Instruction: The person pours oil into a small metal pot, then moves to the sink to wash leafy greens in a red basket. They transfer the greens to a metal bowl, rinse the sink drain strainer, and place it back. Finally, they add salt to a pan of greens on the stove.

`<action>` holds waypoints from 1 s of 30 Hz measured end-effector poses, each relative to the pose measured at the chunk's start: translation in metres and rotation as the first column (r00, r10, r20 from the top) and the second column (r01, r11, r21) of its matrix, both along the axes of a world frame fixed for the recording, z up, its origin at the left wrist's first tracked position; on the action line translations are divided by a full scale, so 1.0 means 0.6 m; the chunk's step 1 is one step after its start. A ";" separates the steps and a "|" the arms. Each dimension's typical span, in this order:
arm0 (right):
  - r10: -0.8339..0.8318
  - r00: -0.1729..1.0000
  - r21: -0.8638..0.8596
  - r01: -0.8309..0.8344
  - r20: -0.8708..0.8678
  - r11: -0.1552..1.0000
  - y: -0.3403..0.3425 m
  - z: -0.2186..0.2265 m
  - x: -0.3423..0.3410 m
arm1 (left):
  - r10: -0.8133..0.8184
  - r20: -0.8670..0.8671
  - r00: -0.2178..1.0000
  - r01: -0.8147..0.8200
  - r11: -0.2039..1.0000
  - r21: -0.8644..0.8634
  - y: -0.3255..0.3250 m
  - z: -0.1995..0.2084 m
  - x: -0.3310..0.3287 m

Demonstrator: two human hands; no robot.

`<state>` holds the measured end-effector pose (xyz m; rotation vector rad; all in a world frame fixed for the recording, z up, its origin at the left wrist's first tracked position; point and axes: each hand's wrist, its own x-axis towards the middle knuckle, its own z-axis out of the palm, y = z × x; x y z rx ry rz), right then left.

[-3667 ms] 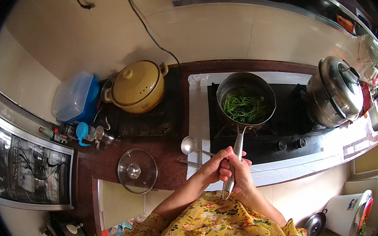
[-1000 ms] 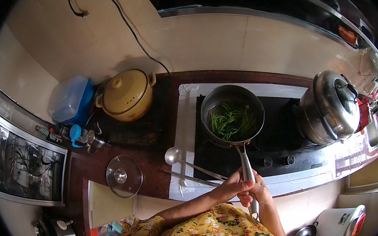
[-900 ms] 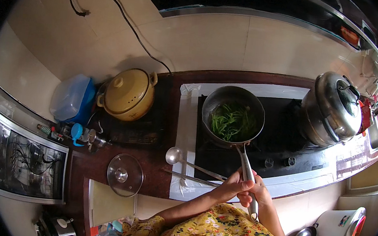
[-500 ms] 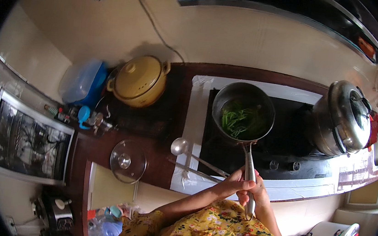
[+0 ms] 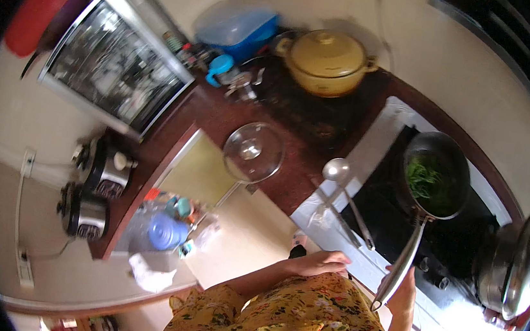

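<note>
Far left: a glass-fronted cabinet [image 5: 115, 71] stands at the wall; two dark cooker pots [image 5: 89, 195] sit on the counter's near end, close to its edge.
Counter: a dark red-brown worktop [image 5: 219, 112] bends round a corner; a bare strip of it runs between the cabinet and the glass lid [image 5: 253, 152].
Back edge: a blue-lidded tub [image 5: 241, 26] and a yellow lidded pot [image 5: 325, 62] sit against the wall.
Floor: pale open floor lies below the counter edge, in front of the person.
Stove edge: a steel ladle [image 5: 343, 193] lies across the white rim, bowl on the counter side.
Left hand [image 5: 321, 262]: fingers loosely spread, holding nothing, just off the stove's front edge, near the ladle's handle end.
Pan [image 5: 434, 183]: dark, on the black hob, greens [image 5: 422, 177] inside; its long steel handle reaches past the front edge.
Right hand [image 5: 402, 294]: at the handle's end; the handle hides the fingers, so whether they clasp it cannot be told.
Far right: a steel pressure pot [image 5: 516, 266] sits just beside the pan.
</note>
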<state>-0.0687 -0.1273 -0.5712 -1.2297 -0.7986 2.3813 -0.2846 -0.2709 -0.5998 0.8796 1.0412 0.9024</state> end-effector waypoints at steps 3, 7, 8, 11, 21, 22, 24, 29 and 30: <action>0.561 0.827 0.264 -0.546 0.024 0.795 -0.004 -0.029 0.025 | -0.022 -0.495 0.868 -0.070 0.983 -0.167 -0.105 0.027 -0.014; 0.802 0.387 0.453 -0.876 0.456 0.165 -0.045 -0.060 -0.005 | -0.066 -0.392 0.918 -0.109 0.907 -0.406 -0.227 -0.017 0.029; 0.775 0.283 0.429 -0.903 0.565 0.018 -0.058 -0.061 -0.018 | 0.050 -0.446 0.893 -0.227 0.909 -0.351 -0.239 0.002 0.042; 0.778 0.156 0.379 -0.919 0.609 -0.113 -0.092 -0.036 -0.060 | 0.087 -0.308 0.947 -0.220 0.877 -0.427 -0.272 0.032 0.041; 0.830 -0.037 0.253 -0.944 0.556 -0.211 -0.274 -0.083 -0.181 | 0.444 -0.318 0.837 -0.544 0.737 -0.402 -0.544 -0.078 0.067; 0.850 -0.023 0.306 -0.927 0.526 -0.215 -0.288 -0.111 -0.194 | 0.484 -0.266 0.833 -0.553 0.717 -0.425 -0.564 -0.083 0.066; 0.641 -0.147 0.429 -0.629 0.753 -0.648 -0.321 -0.156 -0.197 | 0.563 -0.185 0.805 -0.574 0.663 -0.480 -0.610 -0.090 0.070; 0.520 -0.379 0.238 -0.585 0.765 -0.776 -0.359 -0.275 -0.230 | 0.585 -0.346 0.734 -0.670 0.706 -0.230 -0.694 -0.106 0.115; 0.581 -0.396 0.260 -0.620 0.711 -0.741 -0.360 -0.277 -0.252 | 0.686 -0.317 0.655 -0.755 0.613 -0.232 -0.689 -0.026 0.098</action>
